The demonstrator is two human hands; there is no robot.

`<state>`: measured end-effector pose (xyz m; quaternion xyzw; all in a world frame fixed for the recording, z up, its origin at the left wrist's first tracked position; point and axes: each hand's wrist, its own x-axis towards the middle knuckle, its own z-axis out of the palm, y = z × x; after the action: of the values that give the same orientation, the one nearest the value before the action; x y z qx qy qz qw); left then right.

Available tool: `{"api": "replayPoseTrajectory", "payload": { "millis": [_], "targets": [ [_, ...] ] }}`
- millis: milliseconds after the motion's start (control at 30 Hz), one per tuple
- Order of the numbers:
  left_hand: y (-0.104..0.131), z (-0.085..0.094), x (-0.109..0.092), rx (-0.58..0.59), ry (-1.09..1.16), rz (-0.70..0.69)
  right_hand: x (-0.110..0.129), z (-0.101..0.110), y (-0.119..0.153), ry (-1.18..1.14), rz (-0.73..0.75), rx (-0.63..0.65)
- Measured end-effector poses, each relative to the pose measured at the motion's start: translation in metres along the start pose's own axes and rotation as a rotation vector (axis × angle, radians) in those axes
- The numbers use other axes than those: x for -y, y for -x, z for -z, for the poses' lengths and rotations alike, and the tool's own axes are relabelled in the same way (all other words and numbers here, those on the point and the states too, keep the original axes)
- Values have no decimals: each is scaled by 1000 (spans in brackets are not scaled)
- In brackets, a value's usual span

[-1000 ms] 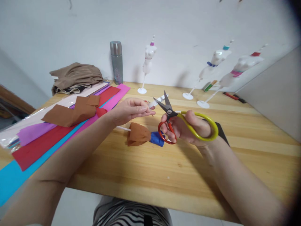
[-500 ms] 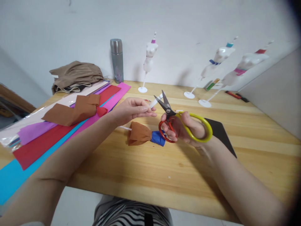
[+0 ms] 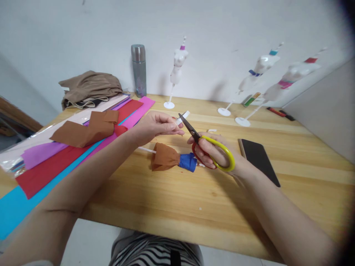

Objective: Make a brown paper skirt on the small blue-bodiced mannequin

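Between thumb and fingers, my left hand pinches a short white strip that points up to the right. My right hand grips scissors with one yellow and one red handle. Their blades are closed together, and the tip lies at the strip; whether the strip is between the blades I cannot tell. Below the hands, a small mannequin dressed in a brown paper skirt and a blue paper top lies on its side, its white stand rod running left under my left forearm.
Coloured paper sheets and a folded brown cloth cover the table's left. A flask and a mannequin stand at the back. Two more mannequins lean at back right. A phone lies right of my right hand.
The scissors have gone from open to closed at the strip, their handles drawn together. My right hand has shifted slightly left, uncovering more of the phone. My left hand has hardly moved.
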<state>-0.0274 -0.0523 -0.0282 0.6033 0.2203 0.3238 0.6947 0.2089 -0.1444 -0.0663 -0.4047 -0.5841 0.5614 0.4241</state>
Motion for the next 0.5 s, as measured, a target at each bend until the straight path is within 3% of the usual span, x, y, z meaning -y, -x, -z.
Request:
{"api": "replayPoseTrajectory", "payload": {
  "millis": [200, 333, 500],
  "targets": [
    [-1, 11, -2, 57, 106, 39, 18, 13, 6, 98, 35, 87],
    [-2, 23, -1, 8, 137, 59, 23, 37, 11, 158, -39, -67],
    [-2, 29, -5, -11, 116, 40, 11, 69, 12, 334, -172, -157]
  ]
}}
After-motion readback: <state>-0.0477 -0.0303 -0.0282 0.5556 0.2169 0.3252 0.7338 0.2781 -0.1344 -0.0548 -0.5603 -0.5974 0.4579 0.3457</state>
